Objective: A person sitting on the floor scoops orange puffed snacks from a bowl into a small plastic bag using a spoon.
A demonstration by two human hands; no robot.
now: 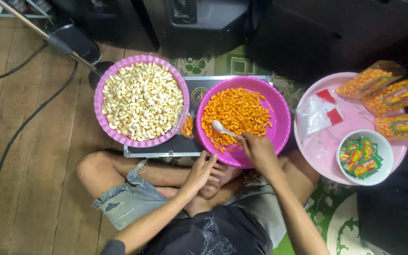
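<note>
My right hand (pixel 259 150) grips a white plastic spoon (pixel 222 127) whose bowl lies on the orange coated nuts (pixel 236 113) in a magenta bowl (pixel 282 118). My left hand (pixel 199 171) rests empty with fingers apart just below that bowl's near rim, over my crossed legs. A small clear bag part-filled with orange nuts (pixel 187 126) stands between the two bowls. The pink scalloped bowl (pixel 101 118) on the left holds pale plain nuts (pixel 140 100).
A pink round tray (pixel 327 146) on the right carries three filled packets of orange nuts (pixel 393 101), empty clear bags with red labels (pixel 318 113) and a white bowl of small colourful sachets (pixel 361 158). A dark flat scale (pixel 166 147) sits under the bowls. Cables cross the wooden floor.
</note>
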